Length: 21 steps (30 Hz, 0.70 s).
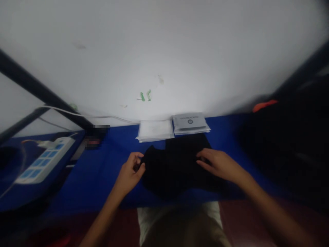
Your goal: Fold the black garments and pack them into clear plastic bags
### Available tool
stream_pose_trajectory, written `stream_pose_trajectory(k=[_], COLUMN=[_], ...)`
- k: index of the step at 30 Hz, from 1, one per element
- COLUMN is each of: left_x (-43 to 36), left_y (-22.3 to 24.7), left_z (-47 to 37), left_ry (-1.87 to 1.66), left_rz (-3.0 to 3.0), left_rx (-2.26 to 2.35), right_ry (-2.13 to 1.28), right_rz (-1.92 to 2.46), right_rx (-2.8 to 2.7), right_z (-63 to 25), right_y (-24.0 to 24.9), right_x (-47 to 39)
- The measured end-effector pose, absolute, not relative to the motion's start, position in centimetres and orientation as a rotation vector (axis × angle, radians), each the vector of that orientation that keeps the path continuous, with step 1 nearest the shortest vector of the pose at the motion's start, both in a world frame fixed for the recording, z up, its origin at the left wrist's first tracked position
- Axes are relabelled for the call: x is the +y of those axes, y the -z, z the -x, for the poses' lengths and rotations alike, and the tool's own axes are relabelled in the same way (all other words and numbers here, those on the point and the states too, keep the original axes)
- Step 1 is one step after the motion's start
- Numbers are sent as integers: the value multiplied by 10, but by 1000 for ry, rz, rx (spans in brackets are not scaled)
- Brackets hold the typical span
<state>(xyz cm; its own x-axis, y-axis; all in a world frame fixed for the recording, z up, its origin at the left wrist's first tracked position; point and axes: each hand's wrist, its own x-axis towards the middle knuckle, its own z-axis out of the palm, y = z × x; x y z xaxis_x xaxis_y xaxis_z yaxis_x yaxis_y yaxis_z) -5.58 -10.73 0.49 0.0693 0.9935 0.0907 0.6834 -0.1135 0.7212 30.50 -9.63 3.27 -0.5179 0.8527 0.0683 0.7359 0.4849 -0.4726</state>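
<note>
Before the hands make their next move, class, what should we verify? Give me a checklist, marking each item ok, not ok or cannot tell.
1. Left hand at the left edge of the black cloth: ok.
2. Right hand at the cloth's right part: ok.
3. Cloth free of creases: cannot tell, too dark.
4. Both hands apart from the pale packets and printed packets: ok.
5. Power strip apart from the cloth: ok.

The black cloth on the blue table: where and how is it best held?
Probably pinch the black cloth at its left and right edges, coming from both sides: it lies low and wide, seemingly limp, with the left hand at its left edge.
</note>
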Motion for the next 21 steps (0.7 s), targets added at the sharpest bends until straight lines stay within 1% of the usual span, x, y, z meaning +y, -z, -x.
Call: stream_pose_trajectory(k=[2, 4, 7, 10, 12, 15, 18, 21], left_x=[-106, -105, -105, -102, -97, -85, -75, -70], left_y=[-16, -28, -44, -52, -51, -40, -23, -8], left_z=[35, 9, -25, -42, -43, -42, -46, -57], left_ry=[-967, -1048, -1063, -1030, -1012, -941, -710, -538], left_rz=[-1899, -1963, -2108, -2180, -2138, -2033, -1999, -1965], left_rx=[1500, 1338, 1109, 967, 982, 1182, 1376, 1403], right_ry=[-628, -703, -749, -725, -686, -695, -768, -877], right_rz=[1240, 1111, 882, 776, 830, 952, 1051, 1187], right_rx=[-2359, -2293, -2316, -2347, -2282, -2155, -2089, -2123], right_z=[-280, -254, -233, -245, -269, -314, -355, -384], right_y=[-40, -46, -53, -55, -54, -50, -42, -28], right_x=[-95, -91, -78, -65, -62, -67, -77, -83])
